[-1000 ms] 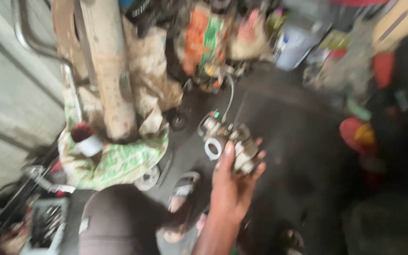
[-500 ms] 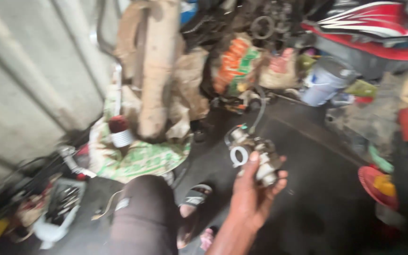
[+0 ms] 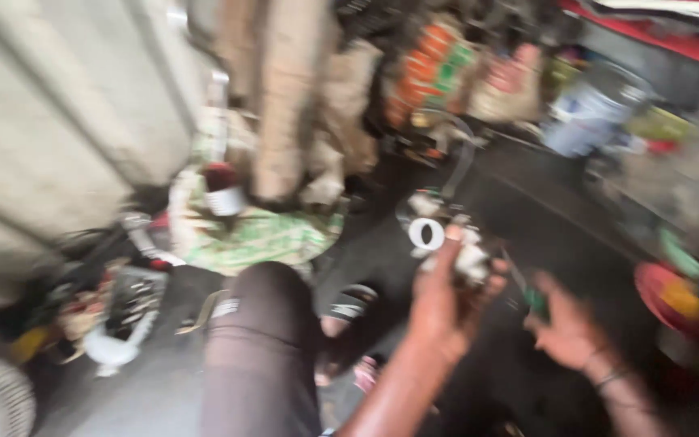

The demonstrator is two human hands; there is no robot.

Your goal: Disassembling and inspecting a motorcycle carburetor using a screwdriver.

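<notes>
My left hand reaches up from the bottom middle and grips a grey metal engine part with a white ring on its left side. It holds the part just above the dark floor. My right hand, with a band on the wrist, is close to the right of the part. A small green-tipped thing sits at its fingertips; the blur hides whether the fingers grip it. My knee in dark trousers is in the foreground.
A green patterned cloth with a red-topped can lies at the left, next to a tall brown bundle. A tray of small parts sits lower left. A sandal, a pale bucket, colourful bags and a red round thing crowd the floor.
My right hand has come into view at the right, close to the part. My left hand still holds the metal part. The view has shifted and is more blurred.
</notes>
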